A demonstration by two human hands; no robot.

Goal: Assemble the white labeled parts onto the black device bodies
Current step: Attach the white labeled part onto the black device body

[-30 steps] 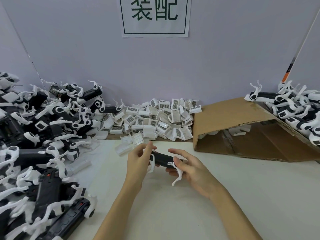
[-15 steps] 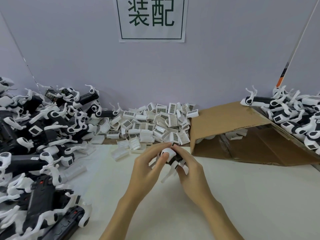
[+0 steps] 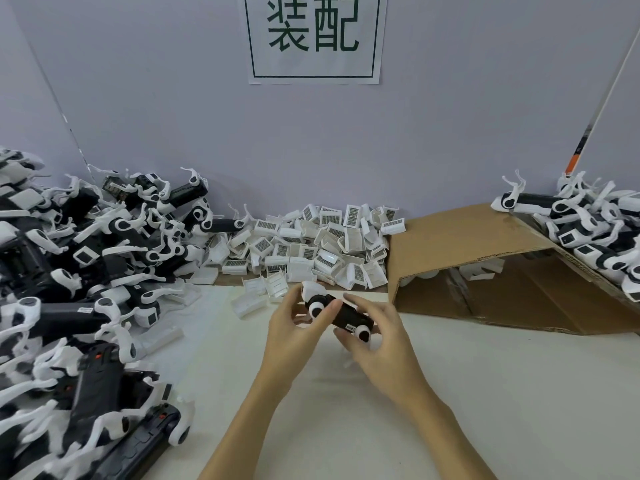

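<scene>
Above the table (image 3: pixel 450 393), a black body (image 3: pixel 348 315) is pinched by curled fingers of the left hand (image 3: pixel 294 327) and right hand (image 3: pixel 377 341); white parts (image 3: pixel 311 251) are heaped behind, flanked by a device pile (image 3: pixel 86 271) and a cardboard box (image 3: pixel 485 271).

bare table (image 3: pixel 485 393) right, device pile (image 3: pixel 69 289) left, cardboard box (image 3: pixel 485 258) behind
</scene>
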